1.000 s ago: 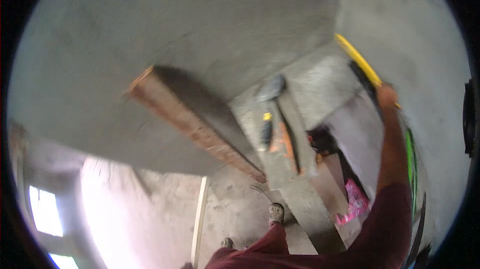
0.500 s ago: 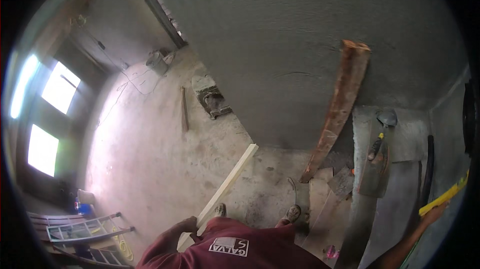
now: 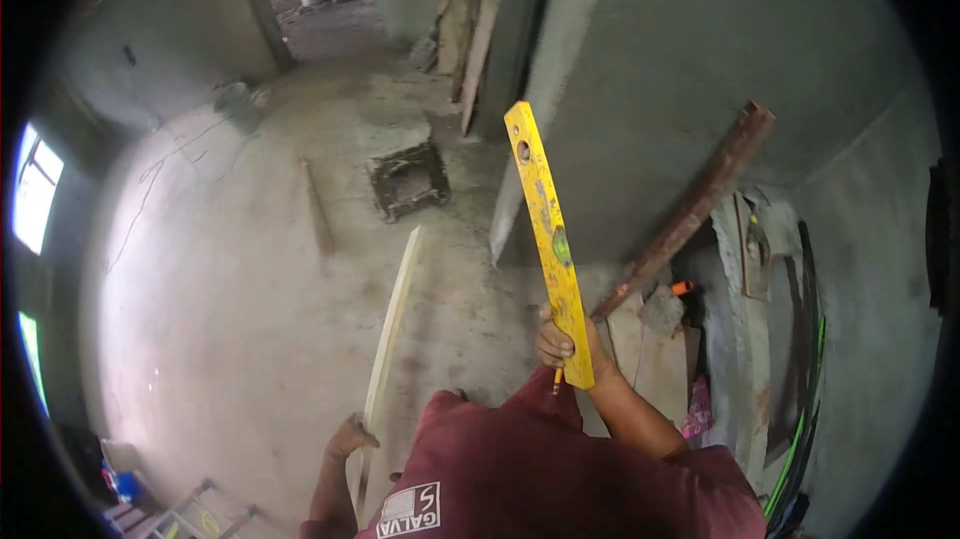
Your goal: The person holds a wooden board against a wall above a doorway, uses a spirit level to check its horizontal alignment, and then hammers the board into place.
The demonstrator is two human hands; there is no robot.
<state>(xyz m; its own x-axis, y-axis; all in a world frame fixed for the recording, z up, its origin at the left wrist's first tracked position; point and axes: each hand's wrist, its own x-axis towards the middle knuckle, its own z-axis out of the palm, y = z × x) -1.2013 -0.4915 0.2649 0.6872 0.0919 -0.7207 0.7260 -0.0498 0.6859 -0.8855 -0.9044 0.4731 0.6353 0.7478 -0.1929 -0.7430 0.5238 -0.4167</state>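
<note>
holding two things at once looks like the step in hand; the right hand wraps the lower end of a yellow spirit level, tilted in front of the body, with a thin orange pencil pinched alongside; the left hand curls around a pale wooden strip at the person's left; moving on would call for steady grips and care near the rusty beam; the right palm is hidden behind the level, the strip's lower end is lost by the shirt, and what may be a trowel is hard to make out
</note>
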